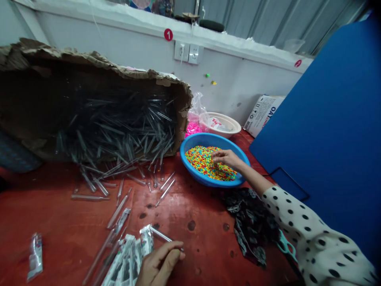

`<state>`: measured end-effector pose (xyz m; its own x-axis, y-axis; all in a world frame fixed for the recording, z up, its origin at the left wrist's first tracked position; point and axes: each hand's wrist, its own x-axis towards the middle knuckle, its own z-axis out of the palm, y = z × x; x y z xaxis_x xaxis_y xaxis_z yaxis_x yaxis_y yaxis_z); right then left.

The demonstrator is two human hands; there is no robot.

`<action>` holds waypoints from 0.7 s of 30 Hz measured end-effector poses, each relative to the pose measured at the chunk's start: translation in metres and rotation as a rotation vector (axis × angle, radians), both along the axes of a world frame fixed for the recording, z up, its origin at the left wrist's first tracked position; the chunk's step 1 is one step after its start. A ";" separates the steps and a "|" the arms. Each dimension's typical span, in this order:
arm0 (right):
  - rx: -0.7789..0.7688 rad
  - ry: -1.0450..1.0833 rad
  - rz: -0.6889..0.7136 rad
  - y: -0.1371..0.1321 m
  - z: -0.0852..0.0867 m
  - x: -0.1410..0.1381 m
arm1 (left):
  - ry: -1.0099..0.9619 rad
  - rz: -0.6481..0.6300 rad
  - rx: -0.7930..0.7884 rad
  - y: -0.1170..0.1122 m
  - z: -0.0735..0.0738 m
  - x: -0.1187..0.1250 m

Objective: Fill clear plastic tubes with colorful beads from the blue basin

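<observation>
Your left hand (157, 264) pinching a slim clear plastic tube (162, 234)

Your right hand (226, 159) lies open, fingers lightly curled, on multicoloured beads (205, 163) in a round blue plastic bowl (190, 145), far on the red-painted desk (59, 226); more tubes spill left from a torn cardboard box (183, 107).

red sticker (168, 34): 1 | white carton (263, 115): OAT | far red sticker (298, 63): unreadable
</observation>
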<state>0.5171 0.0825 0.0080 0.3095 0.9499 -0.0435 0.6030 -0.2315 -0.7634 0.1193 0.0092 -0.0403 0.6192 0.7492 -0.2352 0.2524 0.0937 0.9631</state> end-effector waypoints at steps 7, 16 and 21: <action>-0.091 -0.353 0.016 -0.004 0.005 0.006 | 0.013 0.007 0.010 -0.004 -0.002 -0.001; -0.176 -0.420 0.305 0.019 -0.018 -0.026 | 0.006 -0.001 0.009 -0.005 0.008 -0.002; -0.022 -0.074 0.204 0.011 -0.003 -0.022 | -0.018 0.043 -0.049 0.009 0.015 0.001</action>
